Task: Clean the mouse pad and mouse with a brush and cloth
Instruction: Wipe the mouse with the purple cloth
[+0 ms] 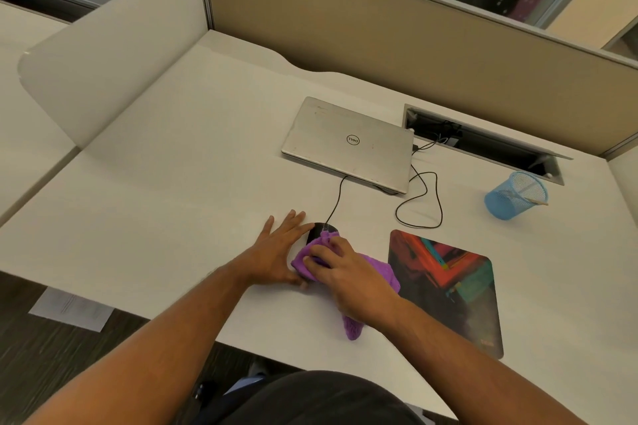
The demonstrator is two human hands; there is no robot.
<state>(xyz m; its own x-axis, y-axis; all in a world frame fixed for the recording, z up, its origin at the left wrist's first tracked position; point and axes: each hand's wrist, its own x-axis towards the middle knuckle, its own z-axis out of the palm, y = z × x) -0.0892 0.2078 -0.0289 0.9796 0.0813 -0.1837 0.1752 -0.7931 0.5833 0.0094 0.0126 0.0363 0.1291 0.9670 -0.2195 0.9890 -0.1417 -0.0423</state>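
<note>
the black mouse sits near the front edge of the desk, mostly buried under a purple cloth — right hand bunches the cloth and presses it down on the mouse. left hand lies flat and spread, touching the mouse's left side. colourful mouse pad just right of them, closed laptop further back, blue mesh cup toward the right edge.

Closed silver laptop sits on desk past the hands, w/ black cable looping beside it. Blue mesh cup far right, tilted. Paper sheet on floor, lower left.
</note>
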